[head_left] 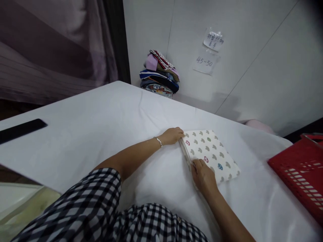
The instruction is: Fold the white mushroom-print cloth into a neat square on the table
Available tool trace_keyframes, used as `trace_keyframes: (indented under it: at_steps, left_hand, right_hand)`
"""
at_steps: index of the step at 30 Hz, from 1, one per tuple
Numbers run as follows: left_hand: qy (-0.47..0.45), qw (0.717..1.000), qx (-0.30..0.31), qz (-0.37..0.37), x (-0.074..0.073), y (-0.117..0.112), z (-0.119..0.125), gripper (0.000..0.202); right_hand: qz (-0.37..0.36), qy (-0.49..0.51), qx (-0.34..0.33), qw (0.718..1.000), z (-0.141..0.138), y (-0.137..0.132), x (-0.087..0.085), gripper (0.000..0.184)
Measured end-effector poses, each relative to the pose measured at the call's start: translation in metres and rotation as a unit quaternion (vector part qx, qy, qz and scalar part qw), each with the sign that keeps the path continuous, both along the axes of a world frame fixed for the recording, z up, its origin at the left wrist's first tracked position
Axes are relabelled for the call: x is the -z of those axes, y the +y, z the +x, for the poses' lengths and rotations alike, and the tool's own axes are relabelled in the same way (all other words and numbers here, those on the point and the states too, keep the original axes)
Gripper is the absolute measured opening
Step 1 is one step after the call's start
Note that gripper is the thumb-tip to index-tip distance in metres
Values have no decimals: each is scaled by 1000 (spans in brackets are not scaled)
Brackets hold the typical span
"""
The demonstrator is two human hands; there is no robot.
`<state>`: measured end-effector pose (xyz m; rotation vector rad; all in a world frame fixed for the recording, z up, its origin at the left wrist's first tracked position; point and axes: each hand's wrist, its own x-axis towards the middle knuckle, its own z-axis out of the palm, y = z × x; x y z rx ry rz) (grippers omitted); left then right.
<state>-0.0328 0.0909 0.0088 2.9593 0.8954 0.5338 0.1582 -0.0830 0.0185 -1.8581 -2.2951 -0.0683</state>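
A folded white cloth (209, 148) printed with grey, red, green and blue mushrooms lies on the white-covered table (101, 127), right of centre. My left hand (173, 135) grips its far left corner, fingers closed. Nearer to me, my right hand (204, 176) is closed on the near left part of the same cloth, with the thumb side at the folded edge. Several layers show along that left edge between the two hands. What lies under the cloth is hidden.
A stack of folded clothes (160, 75) stands beyond the table by the wall. The red plastic basket (300, 168) sits at the right. A black flat object (22, 130) lies on the left, and a pale bin (22, 205) is at lower left. Paper notes (205, 62) hang on the wall.
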Motion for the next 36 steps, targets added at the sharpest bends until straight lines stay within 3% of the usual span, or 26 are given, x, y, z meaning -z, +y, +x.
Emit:
trace_keyframes:
  at_steps: [10, 14, 19, 31, 36]
  left_hand:
    - [36, 996, -16, 75, 3, 7, 9, 26]
    - [50, 998, -25, 35, 6, 2, 6, 24]
    - [41, 999, -2, -6, 0, -4, 0, 31]
    - [1, 1000, 14, -8, -9, 11, 9, 30]
    - [7, 1000, -4, 30, 0, 10, 11, 28]
  right_hand:
    - [39, 76, -3, 996, 5, 0, 4, 21]
    - [28, 38, -8, 999, 3, 0, 5, 22]
    - [22, 7, 12, 1000, -2, 1, 4, 17]
    - [22, 59, 33, 997, 4, 6, 6, 20]
    - [27, 31, 37, 998, 2, 7, 9, 19]
